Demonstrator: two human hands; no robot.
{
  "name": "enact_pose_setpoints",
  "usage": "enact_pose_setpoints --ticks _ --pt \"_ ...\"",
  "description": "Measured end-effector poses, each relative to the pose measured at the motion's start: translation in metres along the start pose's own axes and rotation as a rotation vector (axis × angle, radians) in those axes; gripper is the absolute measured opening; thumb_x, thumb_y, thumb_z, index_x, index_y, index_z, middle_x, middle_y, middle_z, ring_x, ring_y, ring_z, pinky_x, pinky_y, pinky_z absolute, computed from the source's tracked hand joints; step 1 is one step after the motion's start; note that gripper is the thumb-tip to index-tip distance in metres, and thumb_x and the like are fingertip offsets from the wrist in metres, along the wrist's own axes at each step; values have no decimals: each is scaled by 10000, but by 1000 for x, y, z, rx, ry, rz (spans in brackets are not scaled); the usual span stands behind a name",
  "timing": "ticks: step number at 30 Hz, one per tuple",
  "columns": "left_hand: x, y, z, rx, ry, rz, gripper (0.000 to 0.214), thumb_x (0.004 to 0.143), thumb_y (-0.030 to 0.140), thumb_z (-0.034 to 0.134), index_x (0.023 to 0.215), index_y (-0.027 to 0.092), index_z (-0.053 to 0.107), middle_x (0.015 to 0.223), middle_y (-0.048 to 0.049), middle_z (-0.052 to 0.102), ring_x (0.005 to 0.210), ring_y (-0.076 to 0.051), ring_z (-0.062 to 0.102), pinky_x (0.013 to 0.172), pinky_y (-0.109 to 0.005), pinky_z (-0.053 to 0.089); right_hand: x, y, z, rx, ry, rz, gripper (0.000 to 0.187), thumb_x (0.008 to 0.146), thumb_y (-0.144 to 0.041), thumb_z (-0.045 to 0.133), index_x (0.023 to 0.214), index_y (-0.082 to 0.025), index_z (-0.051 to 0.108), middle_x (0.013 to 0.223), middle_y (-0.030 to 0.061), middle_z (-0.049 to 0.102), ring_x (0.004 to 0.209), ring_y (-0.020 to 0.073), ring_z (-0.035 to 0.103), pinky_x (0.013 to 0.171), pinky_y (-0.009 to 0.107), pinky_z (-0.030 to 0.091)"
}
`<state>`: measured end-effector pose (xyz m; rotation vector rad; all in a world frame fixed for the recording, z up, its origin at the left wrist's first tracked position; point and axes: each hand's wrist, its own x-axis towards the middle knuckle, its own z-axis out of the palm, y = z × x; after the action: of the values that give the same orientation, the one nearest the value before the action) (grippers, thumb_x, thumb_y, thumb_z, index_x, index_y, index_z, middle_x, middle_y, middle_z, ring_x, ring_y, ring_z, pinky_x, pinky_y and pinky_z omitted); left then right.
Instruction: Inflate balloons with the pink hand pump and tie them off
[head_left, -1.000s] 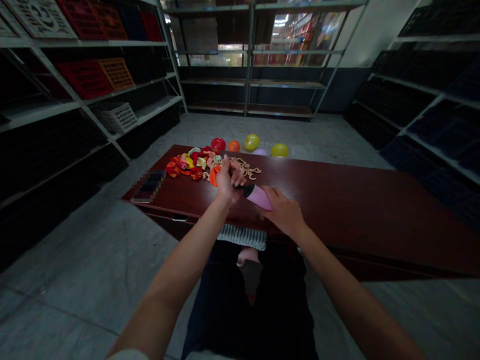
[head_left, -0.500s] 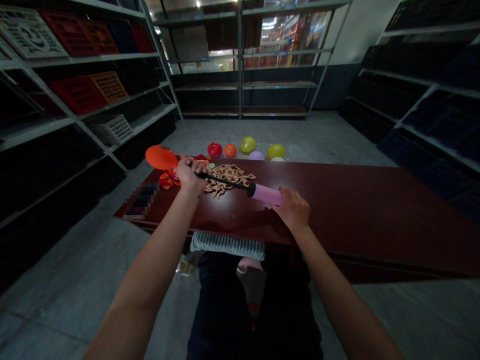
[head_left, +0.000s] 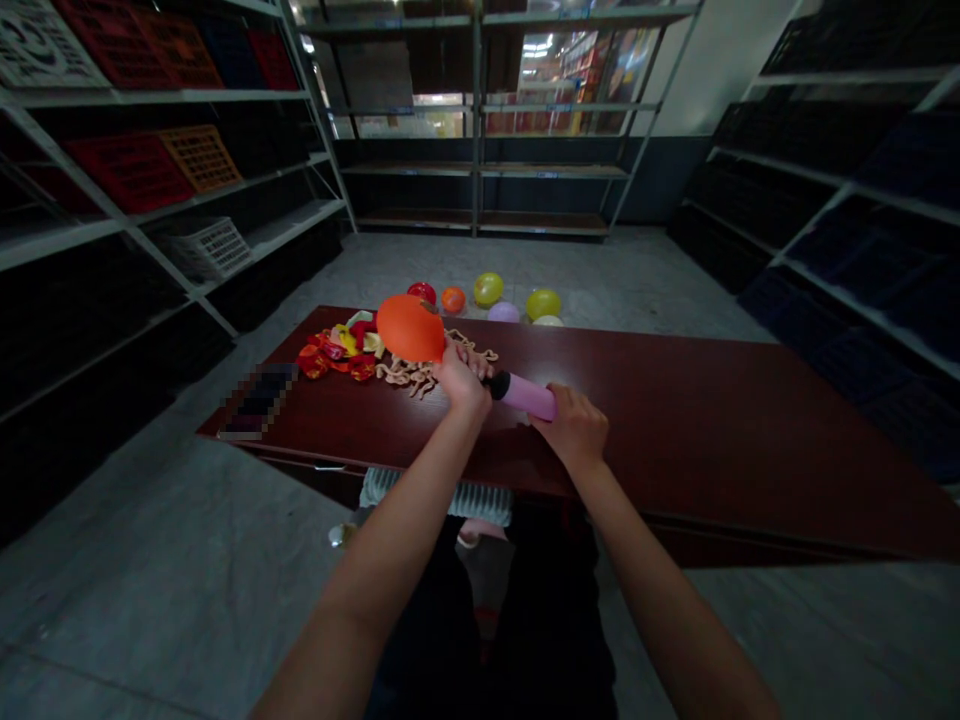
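My left hand [head_left: 459,378] grips the nozzle end of a pink hand pump [head_left: 526,395], pinching the neck of an orange balloon [head_left: 409,326] that bulges up and to the left of my fist. My right hand [head_left: 576,428] is closed around the pink barrel. The pump is pushed in, so its black rod is hidden. Both hands hover over the dark red table [head_left: 675,420].
Limp balloons [head_left: 334,352] and a pile of tan rubber bands [head_left: 409,372] lie on the table's far left. A dark flat object [head_left: 259,402] rests at the left corner. Inflated balloons [head_left: 487,290] sit on the floor behind. Metal shelves with crates line the walls.
The pump was pulled out long, then pushed back in. My left hand returned toward my right, and the orange balloon has grown from limp to clearly inflated.
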<state>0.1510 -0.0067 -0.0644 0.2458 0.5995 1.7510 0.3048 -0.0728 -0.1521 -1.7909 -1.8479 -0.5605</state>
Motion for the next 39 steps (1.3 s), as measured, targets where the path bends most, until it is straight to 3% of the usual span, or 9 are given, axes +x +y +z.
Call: enact_pose_setpoints --ticks 4,7,11,15,19,24,28,35,39 --pt "-1 -6 -3 -25 59 4 420 951 327 476 602 209 275 402 85 230 287 -69 227 345 -218 185 3 -3 -2 -14 48 -1 546 800 -402 612 1297 -186 544 953 89 696 865 244 596 801 381 370" --pt "-2 5 -6 -35 102 -23 403 965 314 436 612 209 273 402 83 230 290 -73 227 353 -221 180 5 -4 -8 -43 72 -119 420 814 -375 608 1177 -163 601 942 102 692 921 254 586 921 438 341" --pt "-1 34 -10 -42 124 -40 381 976 269 385 616 205 276 404 78 222 302 -77 226 369 -229 185 9 2 -22 -82 -9 -235 304 811 -363 632 1046 -170 621 898 83 676 828 224 584 729 323 369" --pt "8 74 -19 -63 116 -63 385 976 280 375 617 201 264 409 77 210 317 -72 220 386 -223 206 15 20 -42 -120 -74 -357 293 834 -400 611 1019 -174 612 900 72 672 798 209 600 654 295 333" --pt "14 118 -25 -100 43 -70 392 988 288 348 615 199 262 411 78 204 318 -69 217 390 -217 212 17 30 -63 -172 -89 -372 297 851 -438 570 968 -171 623 800 62 663 695 195 598 598 289 303" --pt "10 154 -20 -131 -95 -64 428 996 315 383 610 201 238 419 87 174 315 -58 192 383 -213 204 14 12 -92 -127 -112 -330 289 860 -450 537 940 -185 621 786 55 678 680 188 629 572 280 310" --pt "3 150 -16 -164 -96 -53 440 1003 319 376 604 198 235 431 89 174 317 -46 180 372 -197 181 15 -6 -110 -66 -155 -266 320 832 -495 549 928 -199 628 796 55 703 659 199 647 538 277 297" --pt "-20 110 -4 -198 -162 -191 455 982 330 437 585 200 257 438 82 174 325 -55 178 365 -206 181 30 -53 -130 -120 -293 -213 419 805 -550 545 1019 -200 627 840 80 723 640 219 644 528 283 272" --pt "-28 109 1 -200 -149 -241 482 993 348 413 573 201 228 440 80 156 327 -52 161 368 -207 165 37 -75 -142 -123 -312 -190 385 799 -521 562 1040 -225 615 896 57 728 614 197 629 523 279 261"
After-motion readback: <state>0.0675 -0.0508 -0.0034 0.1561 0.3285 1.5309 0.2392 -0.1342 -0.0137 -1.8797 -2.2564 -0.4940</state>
